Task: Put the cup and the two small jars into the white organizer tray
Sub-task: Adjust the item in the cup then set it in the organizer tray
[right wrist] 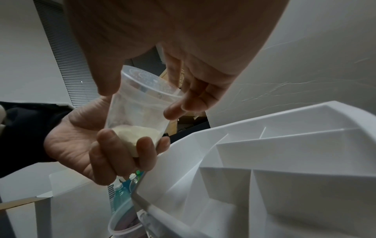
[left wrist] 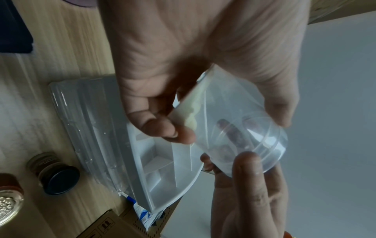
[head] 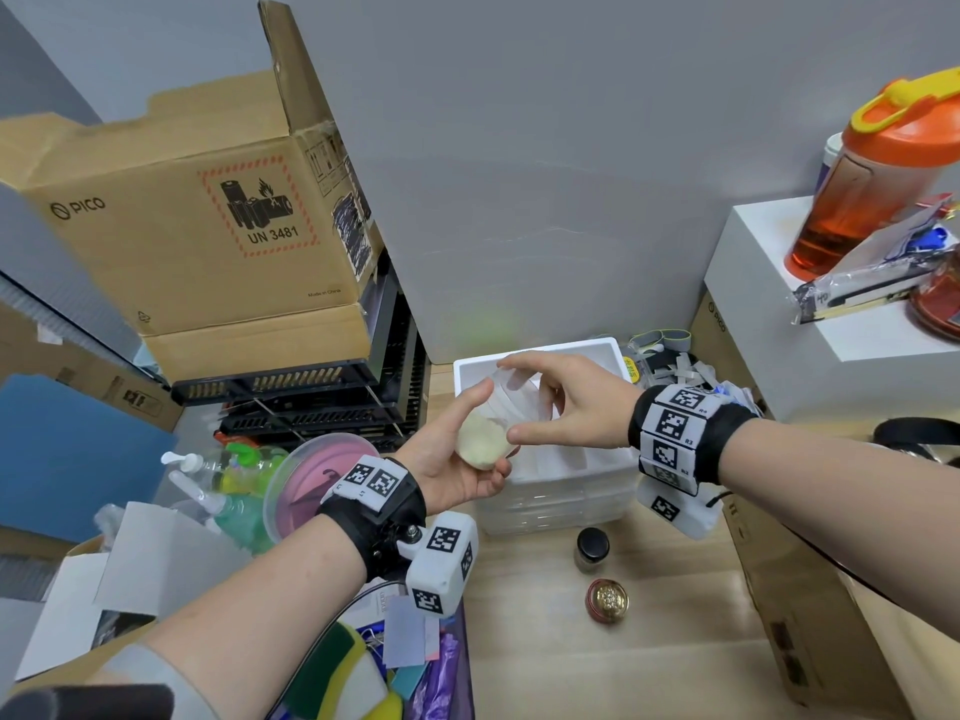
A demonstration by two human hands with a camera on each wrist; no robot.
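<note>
Both hands share the clear plastic cup (head: 506,407) with pale powder at its base: the left hand (head: 457,454) cradles the bottom with curled fingers, the right hand (head: 566,402) pinches the upper wall above the white compartmented organizer tray (head: 613,350). Held tilted between two grips, the cup could spill if either slackens early. Only the head view shows the black-lidded jar (head: 592,548) and gold-lidded jar (head: 608,600) standing together on the wooden worktop (head: 535,646), near of the tray; the right wrist view shows the tray's dividers.

Both hands (right wrist: 114,149) hold cup (right wrist: 140,109) beside tray (right wrist: 284,161).
</note>
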